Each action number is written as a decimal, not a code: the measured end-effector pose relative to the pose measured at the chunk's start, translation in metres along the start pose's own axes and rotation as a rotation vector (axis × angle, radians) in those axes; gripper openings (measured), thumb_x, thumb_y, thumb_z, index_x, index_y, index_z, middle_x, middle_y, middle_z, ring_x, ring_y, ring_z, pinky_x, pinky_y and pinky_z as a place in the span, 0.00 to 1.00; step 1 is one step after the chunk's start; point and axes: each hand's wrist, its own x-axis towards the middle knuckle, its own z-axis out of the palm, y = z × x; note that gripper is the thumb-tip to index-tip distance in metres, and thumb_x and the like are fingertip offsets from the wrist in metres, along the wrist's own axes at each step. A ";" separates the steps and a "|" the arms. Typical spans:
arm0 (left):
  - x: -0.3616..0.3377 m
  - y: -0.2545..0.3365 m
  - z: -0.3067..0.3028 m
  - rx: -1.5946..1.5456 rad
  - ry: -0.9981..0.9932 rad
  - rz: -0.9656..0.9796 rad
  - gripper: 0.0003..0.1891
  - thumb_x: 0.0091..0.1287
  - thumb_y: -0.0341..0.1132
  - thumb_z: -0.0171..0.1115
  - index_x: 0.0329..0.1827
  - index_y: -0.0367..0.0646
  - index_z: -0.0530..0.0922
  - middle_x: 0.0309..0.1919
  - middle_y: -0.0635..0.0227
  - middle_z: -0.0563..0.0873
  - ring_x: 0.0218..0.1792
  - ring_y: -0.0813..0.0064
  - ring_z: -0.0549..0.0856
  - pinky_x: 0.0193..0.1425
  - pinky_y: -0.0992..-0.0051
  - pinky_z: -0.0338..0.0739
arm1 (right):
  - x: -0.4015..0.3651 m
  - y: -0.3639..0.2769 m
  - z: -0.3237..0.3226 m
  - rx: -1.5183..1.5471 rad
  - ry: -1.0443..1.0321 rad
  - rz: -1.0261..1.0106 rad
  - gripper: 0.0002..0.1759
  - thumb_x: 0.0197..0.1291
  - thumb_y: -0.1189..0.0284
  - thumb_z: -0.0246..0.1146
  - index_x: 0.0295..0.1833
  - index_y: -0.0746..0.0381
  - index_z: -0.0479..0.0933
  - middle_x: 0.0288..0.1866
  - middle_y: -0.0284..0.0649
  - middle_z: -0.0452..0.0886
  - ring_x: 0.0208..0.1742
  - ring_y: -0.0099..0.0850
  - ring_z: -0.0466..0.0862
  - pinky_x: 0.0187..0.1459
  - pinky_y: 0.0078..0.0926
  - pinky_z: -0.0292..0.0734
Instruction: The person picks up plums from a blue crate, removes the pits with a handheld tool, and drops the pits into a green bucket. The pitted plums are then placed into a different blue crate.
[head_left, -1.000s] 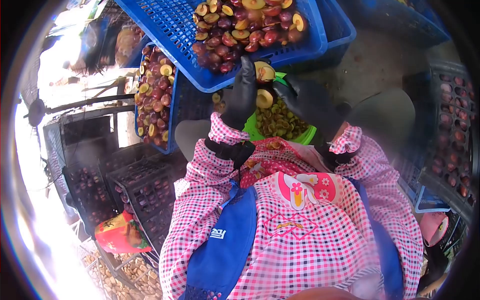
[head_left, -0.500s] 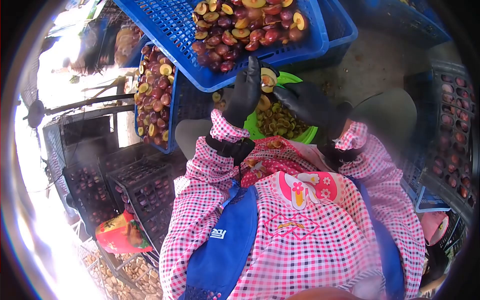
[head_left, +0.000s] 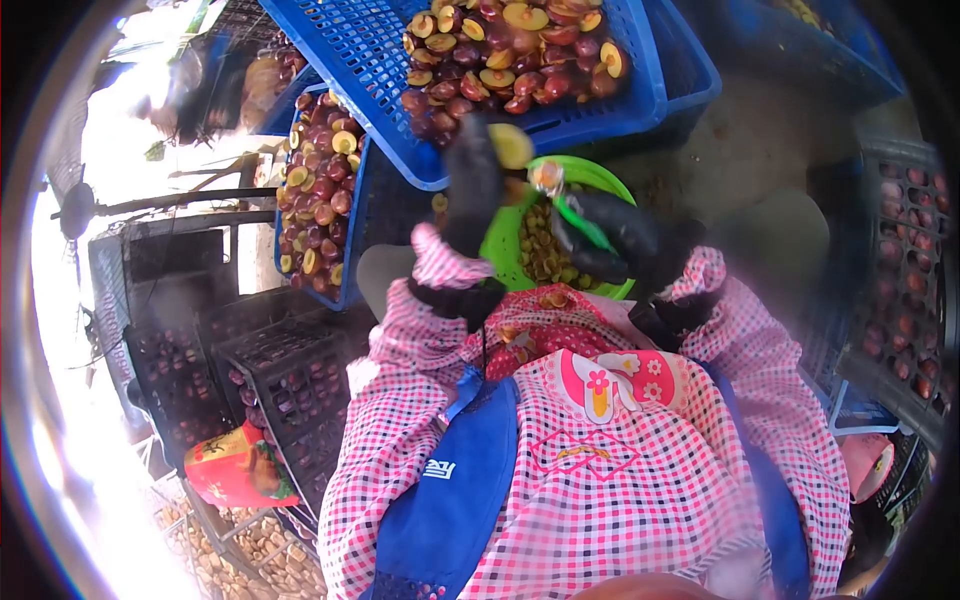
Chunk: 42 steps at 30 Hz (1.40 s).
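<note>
My left hand (head_left: 473,185), in a black glove, holds a cut plum half (head_left: 511,146) with yellow flesh at its fingertips, by the near edge of the blue basket (head_left: 420,172) of halved plums. In my black-gloved right hand (head_left: 605,235) is a green-handled tool (head_left: 587,223); a small pale-brown piece, perhaps a pit, sits at the tool's tip. Below both hands stands a bright green bowl (head_left: 507,255) with many small yellow-brown pieces in it. The left hand is slightly blurred.
Another blue basket (head_left: 352,240) of plum halves stands at the left. Black crates (head_left: 300,400) of plums are at the lower left, and a black crate (head_left: 855,345) of plums is at the right. A red bag (head_left: 240,465) lies lower left.
The hands have moved apart. My left hand has shifted left with the yellow plum half, and the green tool in my right hand now shows clear of the fruit.
</note>
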 end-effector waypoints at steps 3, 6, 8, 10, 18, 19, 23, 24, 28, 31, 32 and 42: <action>0.027 -0.023 -0.096 0.036 0.356 -0.155 0.20 0.77 0.46 0.44 0.37 0.40 0.77 0.26 0.62 0.82 0.26 0.68 0.84 0.29 0.68 0.79 | -0.002 -0.007 0.005 -0.677 0.194 0.195 0.19 0.70 0.57 0.55 0.40 0.63 0.79 0.21 0.29 0.75 0.18 0.16 0.70 0.20 0.18 0.63; 0.062 -0.118 -0.194 1.307 0.323 0.164 0.16 0.71 0.44 0.54 0.52 0.43 0.77 0.46 0.59 0.85 0.37 0.59 0.87 0.35 0.63 0.81 | 0.005 0.002 0.013 -0.890 0.210 0.057 0.20 0.70 0.56 0.56 0.47 0.64 0.80 0.26 0.30 0.78 0.22 0.16 0.71 0.25 0.18 0.66; 0.083 -0.094 -0.195 1.180 0.607 0.266 0.21 0.66 0.48 0.60 0.54 0.43 0.78 0.51 0.57 0.84 0.43 0.57 0.86 0.45 0.61 0.80 | 0.005 -0.008 0.024 -0.809 0.231 0.151 0.22 0.70 0.56 0.56 0.51 0.65 0.79 0.31 0.31 0.80 0.26 0.16 0.73 0.29 0.19 0.69; 0.103 -0.034 -0.154 0.505 0.351 0.130 0.26 0.61 0.52 0.66 0.55 0.43 0.79 0.51 0.53 0.84 0.48 0.55 0.84 0.55 0.61 0.76 | 0.007 -0.010 0.026 -0.827 0.306 0.221 0.21 0.69 0.55 0.57 0.50 0.63 0.80 0.31 0.31 0.79 0.29 0.15 0.74 0.32 0.21 0.71; 0.220 -0.068 0.007 0.541 0.010 -0.147 0.21 0.67 0.42 0.51 0.57 0.37 0.72 0.43 0.48 0.85 0.44 0.45 0.86 0.48 0.52 0.80 | 0.003 -0.013 0.036 -1.058 0.389 -0.140 0.15 0.67 0.62 0.60 0.43 0.64 0.80 0.23 0.37 0.78 0.25 0.22 0.78 0.29 0.27 0.72; 0.223 -0.069 0.014 0.529 0.008 -0.176 0.21 0.67 0.42 0.51 0.57 0.38 0.71 0.42 0.48 0.85 0.44 0.45 0.86 0.47 0.52 0.80 | 0.002 -0.018 0.042 -0.987 0.430 -0.048 0.15 0.67 0.62 0.59 0.43 0.65 0.80 0.23 0.36 0.78 0.24 0.22 0.77 0.28 0.26 0.71; 0.196 -0.043 -0.004 0.501 -0.073 -0.205 0.24 0.63 0.40 0.58 0.60 0.37 0.70 0.46 0.46 0.83 0.46 0.47 0.85 0.48 0.55 0.80 | 0.002 -0.012 0.040 -0.897 0.510 -0.006 0.16 0.68 0.62 0.57 0.44 0.66 0.78 0.22 0.33 0.76 0.23 0.20 0.75 0.26 0.23 0.69; 0.192 -0.043 -0.003 0.497 -0.071 -0.197 0.26 0.61 0.39 0.61 0.60 0.37 0.70 0.48 0.44 0.81 0.47 0.47 0.84 0.49 0.56 0.80 | 0.003 -0.008 0.035 -0.893 0.526 -0.085 0.17 0.68 0.62 0.57 0.45 0.66 0.77 0.23 0.33 0.77 0.23 0.20 0.75 0.26 0.23 0.70; 0.168 -0.064 -0.003 0.369 -0.009 0.051 0.24 0.59 0.43 0.65 0.56 0.41 0.77 0.47 0.41 0.80 0.46 0.41 0.83 0.53 0.56 0.78 | 0.005 -0.008 0.027 -0.867 0.648 -0.202 0.17 0.69 0.61 0.55 0.47 0.65 0.77 0.23 0.32 0.76 0.22 0.18 0.74 0.25 0.21 0.68; 0.168 -0.053 -0.013 0.350 -0.087 0.006 0.24 0.58 0.42 0.66 0.57 0.42 0.77 0.44 0.44 0.83 0.45 0.43 0.84 0.52 0.56 0.78 | 0.007 -0.016 0.028 -0.777 0.682 -0.254 0.15 0.72 0.61 0.52 0.45 0.61 0.77 0.22 0.28 0.72 0.21 0.15 0.68 0.23 0.17 0.63; 0.169 -0.048 -0.015 0.318 -0.105 -0.027 0.24 0.57 0.42 0.66 0.57 0.43 0.77 0.42 0.46 0.84 0.45 0.44 0.84 0.52 0.55 0.78 | 0.006 -0.016 0.027 -0.780 0.683 -0.260 0.15 0.72 0.61 0.52 0.45 0.61 0.77 0.22 0.28 0.72 0.21 0.15 0.68 0.23 0.17 0.63; 0.016 0.024 -0.013 -1.109 -0.526 -0.381 0.17 0.67 0.36 0.58 0.57 0.41 0.77 0.43 0.68 0.85 0.39 0.78 0.84 0.42 0.77 0.77 | 0.007 -0.005 -0.011 -0.992 0.770 -0.386 0.19 0.69 0.58 0.58 0.50 0.64 0.77 0.31 0.41 0.82 0.30 0.29 0.80 0.33 0.32 0.74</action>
